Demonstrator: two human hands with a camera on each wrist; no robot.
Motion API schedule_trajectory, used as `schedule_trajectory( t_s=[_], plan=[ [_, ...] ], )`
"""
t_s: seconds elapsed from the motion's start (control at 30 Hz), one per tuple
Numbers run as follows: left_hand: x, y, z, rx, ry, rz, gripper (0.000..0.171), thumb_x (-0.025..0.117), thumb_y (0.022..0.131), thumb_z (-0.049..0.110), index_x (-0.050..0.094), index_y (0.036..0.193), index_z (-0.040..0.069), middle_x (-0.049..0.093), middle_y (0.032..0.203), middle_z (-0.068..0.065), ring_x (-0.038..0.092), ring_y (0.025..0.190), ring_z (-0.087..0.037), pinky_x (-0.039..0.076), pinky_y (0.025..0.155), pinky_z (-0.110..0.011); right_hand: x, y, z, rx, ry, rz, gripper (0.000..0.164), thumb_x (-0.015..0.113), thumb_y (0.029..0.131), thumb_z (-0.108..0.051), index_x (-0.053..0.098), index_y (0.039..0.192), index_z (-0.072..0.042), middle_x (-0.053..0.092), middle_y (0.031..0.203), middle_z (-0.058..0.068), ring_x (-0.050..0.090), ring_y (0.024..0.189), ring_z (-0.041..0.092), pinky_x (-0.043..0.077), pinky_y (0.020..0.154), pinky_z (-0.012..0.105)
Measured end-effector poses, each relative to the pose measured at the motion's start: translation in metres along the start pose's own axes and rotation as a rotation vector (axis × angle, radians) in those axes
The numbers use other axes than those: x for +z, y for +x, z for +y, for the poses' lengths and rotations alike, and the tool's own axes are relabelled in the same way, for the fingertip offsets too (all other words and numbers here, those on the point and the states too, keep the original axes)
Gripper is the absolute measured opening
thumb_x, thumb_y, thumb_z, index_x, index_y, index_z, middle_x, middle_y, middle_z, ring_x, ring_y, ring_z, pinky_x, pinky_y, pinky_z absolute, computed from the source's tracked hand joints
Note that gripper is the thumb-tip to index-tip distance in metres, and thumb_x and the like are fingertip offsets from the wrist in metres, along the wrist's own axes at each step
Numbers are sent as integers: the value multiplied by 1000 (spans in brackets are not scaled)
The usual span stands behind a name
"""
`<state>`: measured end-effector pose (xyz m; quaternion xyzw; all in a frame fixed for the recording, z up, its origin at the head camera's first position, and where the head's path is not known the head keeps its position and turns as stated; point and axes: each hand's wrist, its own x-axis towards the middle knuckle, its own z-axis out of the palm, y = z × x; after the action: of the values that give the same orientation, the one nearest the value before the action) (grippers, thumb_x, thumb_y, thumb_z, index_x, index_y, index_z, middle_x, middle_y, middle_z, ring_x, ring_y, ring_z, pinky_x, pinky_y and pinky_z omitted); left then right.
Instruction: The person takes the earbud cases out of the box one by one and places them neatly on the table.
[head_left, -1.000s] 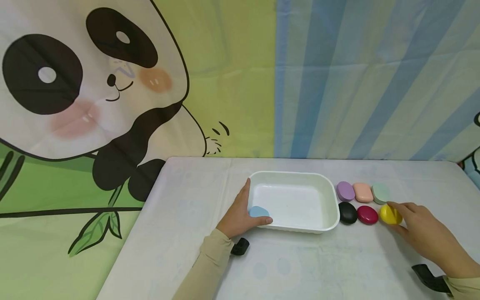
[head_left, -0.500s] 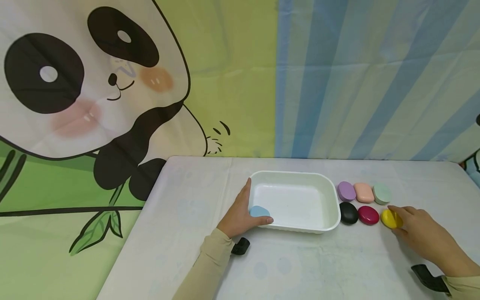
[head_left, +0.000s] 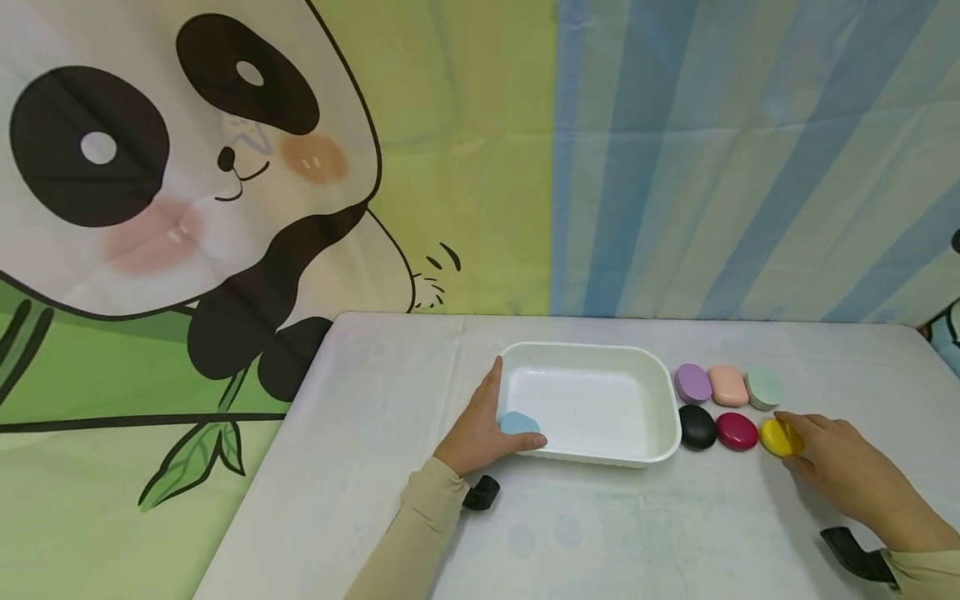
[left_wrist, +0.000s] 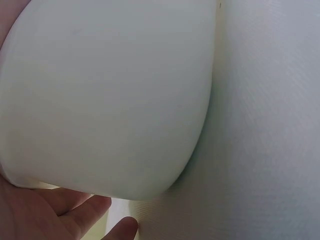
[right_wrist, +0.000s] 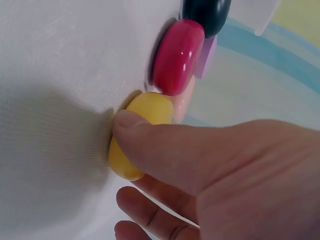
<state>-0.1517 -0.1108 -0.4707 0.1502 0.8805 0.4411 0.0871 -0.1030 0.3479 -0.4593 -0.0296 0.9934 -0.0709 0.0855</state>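
Note:
My left hand [head_left: 483, 429] grips the near-left corner of a white plastic tray [head_left: 588, 458], thumb over the front rim, fingers along the left side. In the left wrist view the tray's outer wall [left_wrist: 110, 100] fills much of the frame. A light blue soap-like piece [head_left: 518, 422] lies inside that corner, partly hidden. At the right, my right hand [head_left: 855, 467] pinches a smooth yellow soap-like bar [head_left: 777, 438] on the table. Its thumb presses the near face in the right wrist view. Beside it lie a glossy red bar [head_left: 737, 431] and a black one [head_left: 697, 427].
Behind the front row sit a purple bar [head_left: 693, 383], a peach bar [head_left: 728, 386] and a mint bar [head_left: 764, 388]. A white cloth covers the table [head_left: 600, 533]. A panda-print curtain [head_left: 465, 167] hangs along its back edge.
The yellow bar has gone from tilted under the right fingers to lying flatter beside the red bar. That hand has shifted slightly away from the row. The left hand and tray stay put.

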Motion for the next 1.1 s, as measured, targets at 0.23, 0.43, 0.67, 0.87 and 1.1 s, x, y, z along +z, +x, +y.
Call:
schedule_trajectory(
  t_s=[0.23,0.43,0.67,0.87,1.1],
  plan=[
    [1,0,-1,-1,2,2,133,85,72,59,-3,163,18,9,168,2,21,149,-20,26,117,-47,-7,-5,-4,18,-17,38,71,89,73,-9,51,127,14,51,115,43,49,96,57,47,80,68],
    [1,0,0,-6,3,1,134,85,71,59,-3,163,18,8,168,1,20,149,-20,26,117,-47,-22,-11,-18,-31,-17,126,72,88,74,-11,50,131,12,50,119,42,47,101,58,44,84,70],
    [0,0,1,-3,-19,3,136,87,70,57,-4,163,17,10,167,0,26,146,-21,29,115,-47,-37,-12,-48,-159,38,205,68,85,79,-13,53,134,10,53,124,36,46,110,55,44,85,70],
    [-1,0,2,-1,-33,-3,138,88,69,58,-8,162,24,11,167,1,28,144,-20,29,115,-46,-38,-7,-73,-335,120,376,62,84,76,-3,57,131,6,58,124,30,51,110,50,48,81,65],
    [-2,-1,4,-3,-30,-6,139,88,67,58,-9,162,25,10,167,-1,25,146,-20,28,116,-46,-40,4,-106,-483,143,446,58,84,75,0,60,127,4,60,120,23,54,109,42,53,75,53]
  ],
)
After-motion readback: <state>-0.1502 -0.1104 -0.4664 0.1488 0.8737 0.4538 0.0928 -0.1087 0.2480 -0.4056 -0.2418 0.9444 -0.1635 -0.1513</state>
